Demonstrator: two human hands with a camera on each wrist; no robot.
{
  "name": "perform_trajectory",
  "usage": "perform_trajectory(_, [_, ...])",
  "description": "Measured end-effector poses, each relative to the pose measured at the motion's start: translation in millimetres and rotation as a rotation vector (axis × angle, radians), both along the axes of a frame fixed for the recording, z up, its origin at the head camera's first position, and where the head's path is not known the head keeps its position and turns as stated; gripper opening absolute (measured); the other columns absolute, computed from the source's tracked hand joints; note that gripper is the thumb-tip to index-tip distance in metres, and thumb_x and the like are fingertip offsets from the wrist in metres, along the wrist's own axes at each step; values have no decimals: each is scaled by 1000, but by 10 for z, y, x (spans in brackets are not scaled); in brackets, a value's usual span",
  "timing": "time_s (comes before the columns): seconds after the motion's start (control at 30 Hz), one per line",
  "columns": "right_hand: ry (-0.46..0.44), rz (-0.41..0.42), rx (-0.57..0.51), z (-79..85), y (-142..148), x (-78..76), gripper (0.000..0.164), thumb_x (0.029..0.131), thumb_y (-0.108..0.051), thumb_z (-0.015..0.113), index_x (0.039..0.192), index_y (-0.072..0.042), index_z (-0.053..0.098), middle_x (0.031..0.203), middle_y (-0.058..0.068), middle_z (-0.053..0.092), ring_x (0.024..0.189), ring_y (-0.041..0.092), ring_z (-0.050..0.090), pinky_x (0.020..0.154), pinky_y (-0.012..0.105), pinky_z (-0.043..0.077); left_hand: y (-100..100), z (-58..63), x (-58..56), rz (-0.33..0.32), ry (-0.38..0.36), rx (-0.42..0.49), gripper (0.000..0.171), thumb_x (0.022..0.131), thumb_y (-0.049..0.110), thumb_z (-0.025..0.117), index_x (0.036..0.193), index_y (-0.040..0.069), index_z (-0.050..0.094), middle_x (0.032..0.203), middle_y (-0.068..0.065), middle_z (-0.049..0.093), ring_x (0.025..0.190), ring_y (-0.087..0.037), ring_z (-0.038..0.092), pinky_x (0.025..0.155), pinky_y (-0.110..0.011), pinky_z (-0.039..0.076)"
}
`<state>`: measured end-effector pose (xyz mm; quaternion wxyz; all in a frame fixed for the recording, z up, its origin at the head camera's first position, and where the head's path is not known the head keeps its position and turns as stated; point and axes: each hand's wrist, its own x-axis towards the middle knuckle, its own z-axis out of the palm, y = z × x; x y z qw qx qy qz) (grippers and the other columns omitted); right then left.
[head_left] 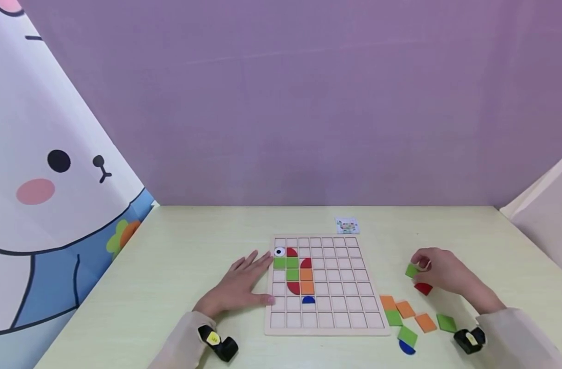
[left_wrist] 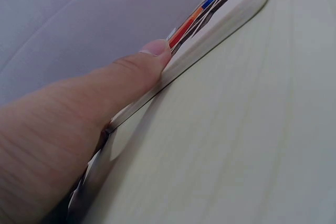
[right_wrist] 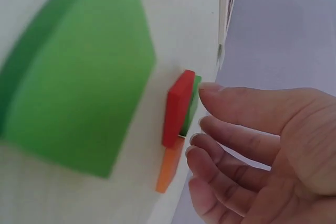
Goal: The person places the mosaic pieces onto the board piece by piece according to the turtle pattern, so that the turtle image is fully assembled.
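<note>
From where I stand, a plain purple wall (head_left: 308, 113) rises behind a pale wood-grain table (head_left: 207, 230), where a cream, wooden-looking gridded board (head_left: 340, 331) lies flat, partly filled with coloured pieces. The left hand (head_left: 238, 286) is spread at the board's left edge, its thumb resting on the frame. Well apart on the other side, the right hand (head_left: 439, 269) hovers low, thumb parted from the loosely bent fingers, with nothing pinched that I can see. A small white card with a printed picture (head_left: 347, 226) sits just beyond the board. Everything seems to turn on one flat green square tile (head_left: 411, 271), on the table right of the board: it lies just under the right fingertips, on the side toward the board. Being square, it has no long axis, and whether skin meets it I cannot tell. The right hand is much the nearer. Close by, nearer the person, is a red curved-edged piece (head_left: 423, 288), and beside that, from the right wrist, an orange tile (right_wrist: 170, 164).
</note>
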<state>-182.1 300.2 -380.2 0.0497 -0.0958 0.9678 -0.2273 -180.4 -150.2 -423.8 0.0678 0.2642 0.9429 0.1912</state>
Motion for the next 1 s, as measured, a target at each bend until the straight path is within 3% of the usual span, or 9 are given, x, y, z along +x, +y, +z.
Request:
perform_trajectory(0.27, [-50,-2,17,-37,-42,-34,21,77,-7,73,92,2,62,82,5,59,73,18,50,63,30,49,-2,-3,-3,-5,12,-3,92,82,69,53,153,21,20,160,3,16,149,-29,5,119,-53,7])
perform_trajectory(0.5, [-48,25,3,-54,-88,-31,23,76,-4,73,87,-4,53,80,4,55,73,19,48,62,29,44,-8,9,7,-5,7,-4,92,82,68,55,153,20,20,160,3,16,149,-29,5,119,-52,8])
perform_trajectory(0.73, [-49,43,-31,-12,-173,-25,12,78,1,65,84,-5,57,77,3,53,70,18,47,58,27,40,-6,16,6,0,2,0,93,82,68,55,153,21,19,160,3,16,149,-29,5,119,-52,8])
perform_trajectory(1.0, [34,100,-55,31,-321,-55,6,83,-1,63,86,-6,64,80,1,60,70,15,49,59,26,43,-3,18,7,-3,-4,1,93,82,68,56,153,21,19,160,3,16,149,-29,5,119,-52,8])
